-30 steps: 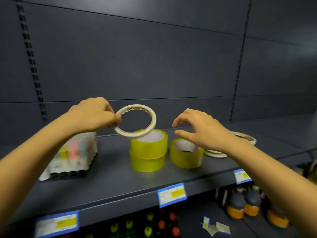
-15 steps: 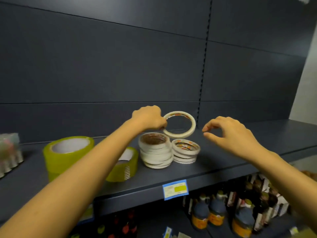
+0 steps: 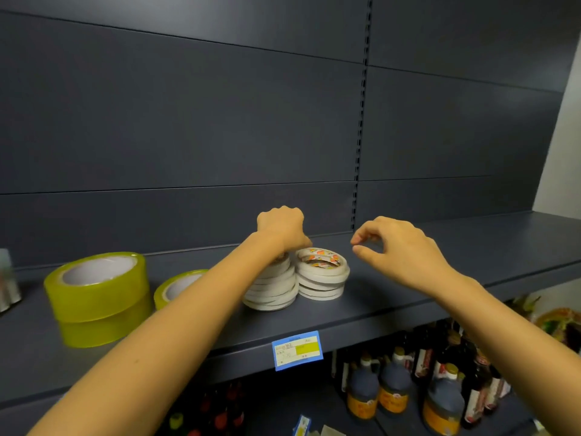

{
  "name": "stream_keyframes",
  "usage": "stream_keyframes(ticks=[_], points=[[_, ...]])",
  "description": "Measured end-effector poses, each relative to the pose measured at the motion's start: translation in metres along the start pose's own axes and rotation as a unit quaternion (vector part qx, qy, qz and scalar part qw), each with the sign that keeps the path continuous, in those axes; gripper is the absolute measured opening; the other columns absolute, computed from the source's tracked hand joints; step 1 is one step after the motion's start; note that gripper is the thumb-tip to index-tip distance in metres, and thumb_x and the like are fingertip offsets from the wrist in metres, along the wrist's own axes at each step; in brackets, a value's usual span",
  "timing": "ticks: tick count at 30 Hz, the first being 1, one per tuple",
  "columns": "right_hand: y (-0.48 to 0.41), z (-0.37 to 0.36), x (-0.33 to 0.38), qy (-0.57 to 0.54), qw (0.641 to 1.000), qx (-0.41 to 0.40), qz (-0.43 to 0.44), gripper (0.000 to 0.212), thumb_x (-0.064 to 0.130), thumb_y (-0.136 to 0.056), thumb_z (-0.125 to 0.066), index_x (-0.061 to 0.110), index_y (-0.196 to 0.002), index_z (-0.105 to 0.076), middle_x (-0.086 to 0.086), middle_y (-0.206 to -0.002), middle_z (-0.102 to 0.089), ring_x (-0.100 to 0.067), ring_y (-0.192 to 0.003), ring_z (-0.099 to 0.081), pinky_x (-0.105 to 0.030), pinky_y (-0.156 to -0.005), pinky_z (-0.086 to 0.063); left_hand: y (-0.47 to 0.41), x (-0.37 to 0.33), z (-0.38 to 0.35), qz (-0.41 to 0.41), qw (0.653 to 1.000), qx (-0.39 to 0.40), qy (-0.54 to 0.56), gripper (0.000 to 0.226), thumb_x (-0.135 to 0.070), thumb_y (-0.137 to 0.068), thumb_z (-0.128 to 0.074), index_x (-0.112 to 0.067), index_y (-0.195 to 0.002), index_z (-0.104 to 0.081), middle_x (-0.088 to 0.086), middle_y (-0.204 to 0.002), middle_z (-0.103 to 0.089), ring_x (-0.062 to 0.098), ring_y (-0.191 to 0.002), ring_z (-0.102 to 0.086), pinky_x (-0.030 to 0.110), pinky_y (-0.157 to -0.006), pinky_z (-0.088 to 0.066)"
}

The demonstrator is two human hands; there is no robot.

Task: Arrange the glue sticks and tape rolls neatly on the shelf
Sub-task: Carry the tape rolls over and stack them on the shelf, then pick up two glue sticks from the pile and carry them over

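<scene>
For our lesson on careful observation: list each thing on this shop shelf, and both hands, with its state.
Left white stack, rolls slightly offset.
Right white stack, upright, fairly even.
Double yellow rolls, stacked two high.
Single yellow roll, lying flat.
Left hand, fingers curled over both stacks; grip hidden.
Right hand, hovering, holding nothing.

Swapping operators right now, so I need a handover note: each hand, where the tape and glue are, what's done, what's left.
Left hand: curled over the top of the left white tape stack, at the right white tape stack's edge; grip hidden, can't tell if it holds a roll.
Right hand: hovers beside the right stack, loosely curled, empty.
Things: white stacks side by side on the shelf; stacked yellow tape rolls and a single yellow roll to their left; blurred pack at far left, possibly glue sticks.
Done: tape grouped by kind.
Left: probably square the uneven left stack, check glue.
</scene>
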State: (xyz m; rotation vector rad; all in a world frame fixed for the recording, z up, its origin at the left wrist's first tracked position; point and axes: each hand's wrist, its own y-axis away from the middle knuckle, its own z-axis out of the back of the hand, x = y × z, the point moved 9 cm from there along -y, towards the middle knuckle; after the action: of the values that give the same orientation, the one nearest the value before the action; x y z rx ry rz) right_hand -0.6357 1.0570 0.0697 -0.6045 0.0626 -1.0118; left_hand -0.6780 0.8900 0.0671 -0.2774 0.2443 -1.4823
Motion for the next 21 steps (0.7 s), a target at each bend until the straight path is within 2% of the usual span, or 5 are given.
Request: stream_keyframes(ticks=[3,6,15,21], points=[[-0.010,-0.009,0.023,-0.014,1.000,0.003,0.027,0.011,0.036,-0.090,-0.055,0.034,-0.097,-0.063,0.011,-0.110,-0.060,-0.014,-0.103,-0.057,-0.029,-0.076,-0.043,0.021,0.029,0.030,0.013,0.995,-0.098,-0.013,0.035,-0.043,-0.087,-0.055,-0.010,-0.095,-0.064,0.007,-0.090,-0.067,0.027,-0.081,-0.061,0.030,-0.066,-0.039],[-0.021,-0.022,0.062,-0.027,0.997,0.006,0.069,0.012,0.036,-0.089,-0.056,0.034,-0.098,-0.063,0.012,-0.110,-0.060,-0.013,-0.103,-0.057,-0.027,-0.074,-0.040,0.056,0.078,0.056,0.046,0.987,-0.147,-0.054,0.033,-0.044,-0.087,-0.053,-0.013,-0.090,-0.065,0.009,-0.094,-0.066,0.031,-0.087,-0.062,0.030,-0.066,-0.036],[-0.029,-0.073,0.248,-0.119,0.964,0.069,0.226,0.017,0.037,-0.089,-0.055,0.033,-0.105,-0.062,0.010,-0.114,-0.060,-0.017,-0.107,-0.057,-0.036,-0.089,-0.047,0.213,0.268,0.092,0.224,0.961,-0.119,-0.113,0.034,-0.051,-0.087,-0.052,-0.019,-0.092,-0.063,0.006,-0.098,-0.069,0.029,-0.091,-0.062,0.030,-0.069,-0.041],[-0.006,-0.097,0.380,-0.138,0.937,0.096,0.305,0.022,0.037,-0.089,-0.053,0.033,-0.110,-0.060,0.010,-0.118,-0.059,-0.018,-0.110,-0.055,-0.032,-0.084,-0.043,0.320,0.363,0.112,0.309,0.934,-0.104,-0.144,0.032,-0.050,-0.087,-0.052,-0.019,-0.092,-0.061,0.003,-0.096,-0.068,0.026,-0.088,-0.062,0.027,-0.065,-0.039]])
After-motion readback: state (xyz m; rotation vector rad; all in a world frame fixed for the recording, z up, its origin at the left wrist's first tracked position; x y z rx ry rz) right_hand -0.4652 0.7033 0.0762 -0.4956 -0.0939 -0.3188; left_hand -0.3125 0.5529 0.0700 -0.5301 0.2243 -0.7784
